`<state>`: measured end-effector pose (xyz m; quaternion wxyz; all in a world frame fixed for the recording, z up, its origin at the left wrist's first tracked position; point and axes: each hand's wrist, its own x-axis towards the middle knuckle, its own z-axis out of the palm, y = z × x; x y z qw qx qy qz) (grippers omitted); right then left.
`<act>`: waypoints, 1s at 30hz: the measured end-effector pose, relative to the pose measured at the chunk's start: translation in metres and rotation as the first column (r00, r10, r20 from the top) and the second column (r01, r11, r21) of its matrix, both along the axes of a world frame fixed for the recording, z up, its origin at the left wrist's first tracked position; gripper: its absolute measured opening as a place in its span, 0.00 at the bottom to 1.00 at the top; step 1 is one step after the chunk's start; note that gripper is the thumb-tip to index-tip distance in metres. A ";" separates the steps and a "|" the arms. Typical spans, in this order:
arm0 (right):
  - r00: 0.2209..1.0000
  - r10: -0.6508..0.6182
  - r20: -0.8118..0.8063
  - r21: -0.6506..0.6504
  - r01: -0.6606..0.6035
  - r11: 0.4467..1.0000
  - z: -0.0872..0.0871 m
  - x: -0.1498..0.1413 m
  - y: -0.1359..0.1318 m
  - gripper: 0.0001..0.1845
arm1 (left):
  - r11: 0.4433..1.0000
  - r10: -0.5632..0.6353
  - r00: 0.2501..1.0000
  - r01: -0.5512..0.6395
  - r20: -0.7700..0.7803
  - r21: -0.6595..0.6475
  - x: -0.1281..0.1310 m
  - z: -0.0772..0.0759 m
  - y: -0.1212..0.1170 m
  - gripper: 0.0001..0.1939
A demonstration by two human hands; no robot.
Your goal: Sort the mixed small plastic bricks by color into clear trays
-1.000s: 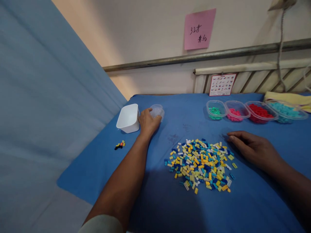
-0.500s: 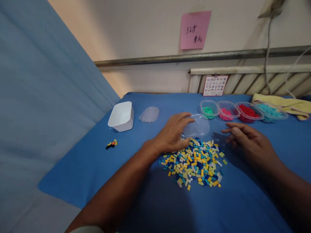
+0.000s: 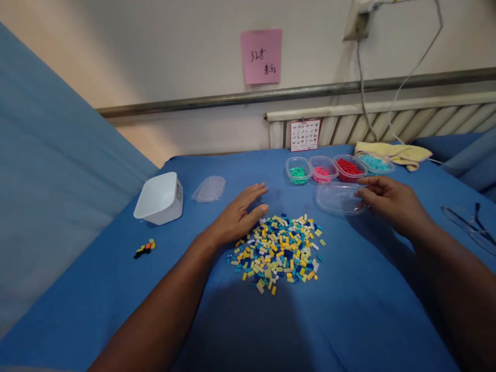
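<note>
My right hand (image 3: 391, 201) pinches the right edge of a clear plastic container (image 3: 335, 200) between thumb and fingers. This container shows nothing inside and sits in front of the row of filled tubs. My left hand (image 3: 242, 214) is open, its fingers stretched out, at the upper left of a heap of small building bricks (image 3: 281, 253). The heap mixes yellow, pale yellow, blue, teal and white pieces, spread loosely on the blue cloth (image 3: 240, 320).
Clear tubs hold green (image 3: 298, 175), pink (image 3: 322, 174), red (image 3: 350, 168) and light blue pieces (image 3: 375, 164). To the left are a white box (image 3: 158, 201), a clear lid (image 3: 210, 189) and a small brick cluster (image 3: 145, 248). Eyeglasses (image 3: 473, 227) lie right; a yellow cloth (image 3: 399, 154) lies behind.
The clear container has passed from my left hand to my right and moved right, away from the heap. My left hand has let go and drawn back left. The view has turned right.
</note>
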<state>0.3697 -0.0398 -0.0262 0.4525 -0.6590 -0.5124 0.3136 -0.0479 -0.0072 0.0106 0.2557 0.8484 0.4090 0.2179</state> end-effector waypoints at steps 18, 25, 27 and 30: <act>0.869 0.452 0.202 -0.140 -0.431 0.892 -0.008 -0.044 -0.015 0.24 | 0.982 0.159 0.984 -0.166 -0.084 -0.089 0.021 -0.027 -0.073 0.42; 0.849 0.406 0.339 0.071 -0.453 0.889 0.013 -0.059 -0.029 0.23 | 0.991 0.135 0.987 -0.134 0.083 -0.012 0.043 -0.015 -0.050 0.35; 0.859 0.340 0.383 0.091 -0.402 0.911 0.014 -0.052 -0.025 0.24 | 0.996 0.076 0.997 -0.076 -0.006 0.039 0.042 -0.014 -0.045 0.34; 0.872 0.272 0.407 0.035 -0.312 0.949 0.006 -0.034 -0.014 0.29 | 0.995 -0.046 0.983 0.061 -0.176 0.083 0.044 -0.014 -0.047 0.34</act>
